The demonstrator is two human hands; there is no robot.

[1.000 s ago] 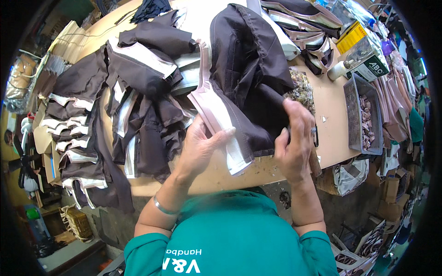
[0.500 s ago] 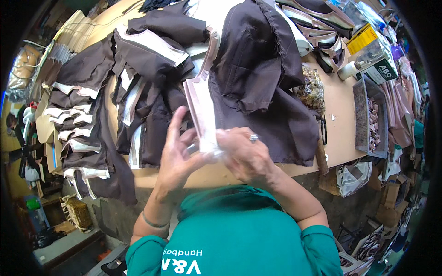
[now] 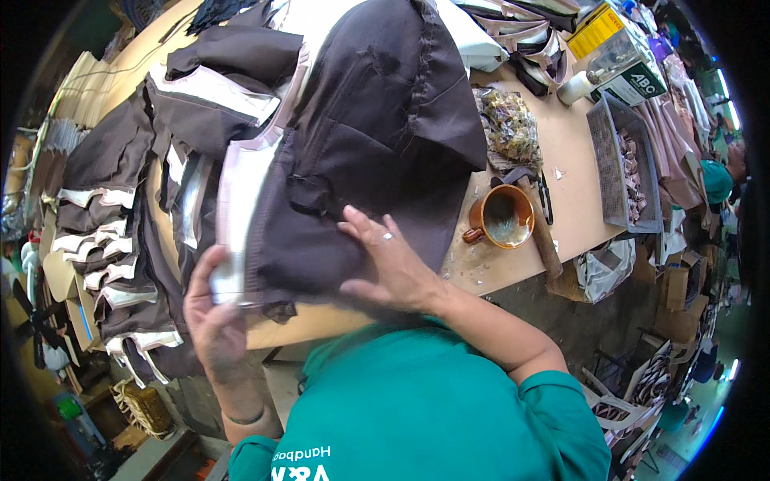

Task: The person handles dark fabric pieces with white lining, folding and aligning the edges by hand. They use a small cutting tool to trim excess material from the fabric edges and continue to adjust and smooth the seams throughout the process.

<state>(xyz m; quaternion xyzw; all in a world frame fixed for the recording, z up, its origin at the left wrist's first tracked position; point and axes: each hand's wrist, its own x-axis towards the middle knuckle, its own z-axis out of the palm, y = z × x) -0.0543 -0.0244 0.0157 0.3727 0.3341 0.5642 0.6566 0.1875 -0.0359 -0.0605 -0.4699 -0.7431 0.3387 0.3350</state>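
Note:
A large dark brown fabric piece lies spread before me, with a white and pale pink edging strip along its left side. At the strip's lower end, my left hand pinches the corner of the piece between thumb and fingers, somewhat blurred. My right hand rests on the brown cloth with fingers spread, a ring on one of them. Left of this piece, more brown pieces with white edging lie overlapping, some hanging over the table edge.
A brown mug with whitish contents stands to the right, beside a wooden-handled hammer. Farther back are a clear bag of scraps, a white bottle and a grey basket holding small pink pieces.
The fabric piece has shifted left, uncovering the mug. My left hand has moved left and down with the strip's end. My right hand has left the strip and spread over the cloth.

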